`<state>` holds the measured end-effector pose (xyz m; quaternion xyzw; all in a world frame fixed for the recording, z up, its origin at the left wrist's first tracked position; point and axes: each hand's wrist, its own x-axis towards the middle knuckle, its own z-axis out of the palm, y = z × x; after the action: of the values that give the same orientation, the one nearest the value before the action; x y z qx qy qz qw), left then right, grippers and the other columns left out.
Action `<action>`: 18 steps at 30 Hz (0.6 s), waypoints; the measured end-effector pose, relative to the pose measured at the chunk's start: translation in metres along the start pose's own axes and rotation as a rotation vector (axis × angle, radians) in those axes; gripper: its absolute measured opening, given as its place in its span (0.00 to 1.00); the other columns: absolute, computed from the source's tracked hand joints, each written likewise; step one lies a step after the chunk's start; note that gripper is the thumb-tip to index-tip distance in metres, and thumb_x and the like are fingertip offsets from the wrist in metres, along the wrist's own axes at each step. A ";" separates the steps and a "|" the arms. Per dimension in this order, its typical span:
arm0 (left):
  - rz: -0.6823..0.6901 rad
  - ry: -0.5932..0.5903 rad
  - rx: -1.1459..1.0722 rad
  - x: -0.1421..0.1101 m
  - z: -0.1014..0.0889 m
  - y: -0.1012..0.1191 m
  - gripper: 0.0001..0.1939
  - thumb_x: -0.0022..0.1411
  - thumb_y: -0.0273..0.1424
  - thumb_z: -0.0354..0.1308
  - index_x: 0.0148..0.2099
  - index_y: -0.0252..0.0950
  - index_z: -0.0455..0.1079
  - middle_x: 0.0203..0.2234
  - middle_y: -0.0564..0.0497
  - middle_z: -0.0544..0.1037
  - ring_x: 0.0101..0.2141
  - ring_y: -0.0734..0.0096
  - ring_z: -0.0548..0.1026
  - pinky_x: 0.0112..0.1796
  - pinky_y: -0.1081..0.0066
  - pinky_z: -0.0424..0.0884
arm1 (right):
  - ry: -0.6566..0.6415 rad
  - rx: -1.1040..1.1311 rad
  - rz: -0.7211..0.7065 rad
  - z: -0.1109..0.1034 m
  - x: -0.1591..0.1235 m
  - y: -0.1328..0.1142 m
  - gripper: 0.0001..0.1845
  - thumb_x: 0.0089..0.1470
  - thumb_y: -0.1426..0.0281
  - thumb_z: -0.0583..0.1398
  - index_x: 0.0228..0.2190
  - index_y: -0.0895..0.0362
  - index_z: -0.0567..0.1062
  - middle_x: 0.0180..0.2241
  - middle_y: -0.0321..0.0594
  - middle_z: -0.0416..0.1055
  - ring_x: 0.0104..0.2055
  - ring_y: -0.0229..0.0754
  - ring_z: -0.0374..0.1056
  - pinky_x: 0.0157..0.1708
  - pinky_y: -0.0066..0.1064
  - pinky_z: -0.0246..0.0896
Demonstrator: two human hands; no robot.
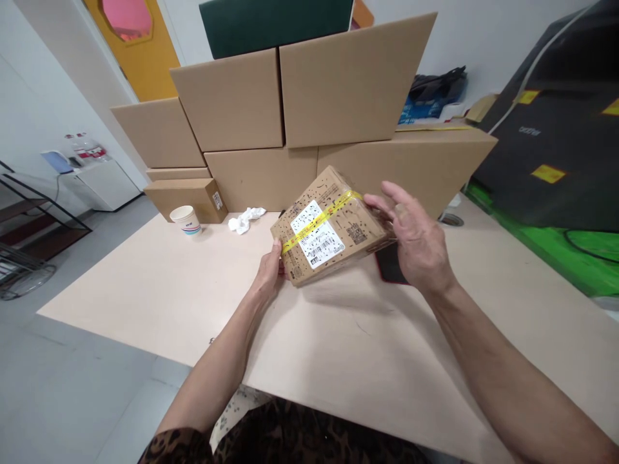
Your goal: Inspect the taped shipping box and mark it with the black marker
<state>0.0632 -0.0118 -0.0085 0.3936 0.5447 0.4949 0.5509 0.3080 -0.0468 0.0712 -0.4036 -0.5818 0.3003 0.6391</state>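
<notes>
A small cardboard parcel is tilted above the table, with a white shipping label and a strip of yellow tape across its top. My left hand grips its left edge, the thumb on top near the tape end and the other fingers mostly hidden below. At the opposite end, my right hand has its fingers stretched and apart beside the parcel, fingertips at the upper right corner. Whether they press on the cardboard is unclear. Behind the parcel's right end lies a dark flat object with a red edge, partly covered.
Large cardboard boxes are stacked along the table's back, with a dark green box on top. A paper cup and crumpled tissue stand at the back left. A big black case is at the right, above green sheeting.
</notes>
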 end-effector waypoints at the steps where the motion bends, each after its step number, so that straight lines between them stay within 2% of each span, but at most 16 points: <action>1: 0.006 -0.016 -0.001 -0.001 0.001 -0.001 0.41 0.55 0.68 0.55 0.39 0.31 0.77 0.23 0.45 0.80 0.23 0.67 0.75 0.26 0.69 0.69 | 0.002 -0.003 -0.007 0.000 0.000 0.001 0.35 0.53 0.41 0.62 0.57 0.42 0.74 0.57 0.39 0.76 0.64 0.57 0.67 0.62 0.54 0.63; 4: 0.036 -0.047 0.029 -0.001 0.001 -0.002 0.42 0.55 0.69 0.54 0.36 0.30 0.78 0.24 0.43 0.80 0.24 0.66 0.75 0.27 0.69 0.70 | 0.035 -0.018 -0.002 0.000 0.004 0.013 0.31 0.56 0.42 0.61 0.56 0.43 0.75 0.57 0.39 0.76 0.64 0.57 0.67 0.64 0.55 0.59; 7: 0.079 -0.074 0.086 0.001 -0.002 -0.001 0.44 0.57 0.69 0.50 0.38 0.29 0.79 0.28 0.40 0.82 0.29 0.63 0.78 0.30 0.67 0.71 | 0.116 -0.023 0.044 -0.003 0.012 0.032 0.29 0.56 0.42 0.61 0.53 0.43 0.77 0.57 0.39 0.76 0.64 0.56 0.66 0.65 0.55 0.58; 10: 0.168 -0.088 0.093 0.001 -0.004 0.001 0.43 0.60 0.68 0.48 0.45 0.33 0.80 0.41 0.38 0.83 0.41 0.56 0.79 0.41 0.62 0.74 | 0.199 0.024 0.105 -0.004 0.019 0.050 0.28 0.53 0.41 0.63 0.48 0.44 0.79 0.58 0.38 0.75 0.66 0.54 0.64 0.65 0.54 0.58; 12: 0.220 -0.108 0.052 0.000 -0.004 0.004 0.40 0.61 0.67 0.48 0.51 0.39 0.79 0.52 0.41 0.80 0.53 0.50 0.76 0.50 0.56 0.72 | 0.231 0.110 0.163 -0.003 0.023 0.056 0.28 0.49 0.41 0.65 0.44 0.45 0.79 0.56 0.38 0.75 0.65 0.54 0.63 0.64 0.53 0.59; 15: 0.246 -0.195 -0.041 -0.003 -0.005 0.009 0.36 0.63 0.65 0.48 0.61 0.48 0.72 0.63 0.47 0.72 0.63 0.46 0.67 0.59 0.46 0.65 | 0.169 0.238 0.305 -0.002 0.024 0.056 0.26 0.45 0.41 0.67 0.38 0.46 0.77 0.51 0.38 0.77 0.61 0.55 0.67 0.57 0.52 0.66; 18: 0.259 -0.248 -0.130 -0.003 -0.007 0.011 0.35 0.65 0.63 0.48 0.64 0.48 0.67 0.65 0.46 0.70 0.65 0.45 0.65 0.60 0.42 0.64 | 0.079 0.314 0.442 -0.001 0.021 0.051 0.25 0.45 0.41 0.68 0.34 0.47 0.75 0.46 0.40 0.79 0.55 0.56 0.71 0.48 0.49 0.71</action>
<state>0.0557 -0.0134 0.0019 0.4819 0.3844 0.5436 0.5697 0.3168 -0.0039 0.0378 -0.4280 -0.4006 0.5030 0.6350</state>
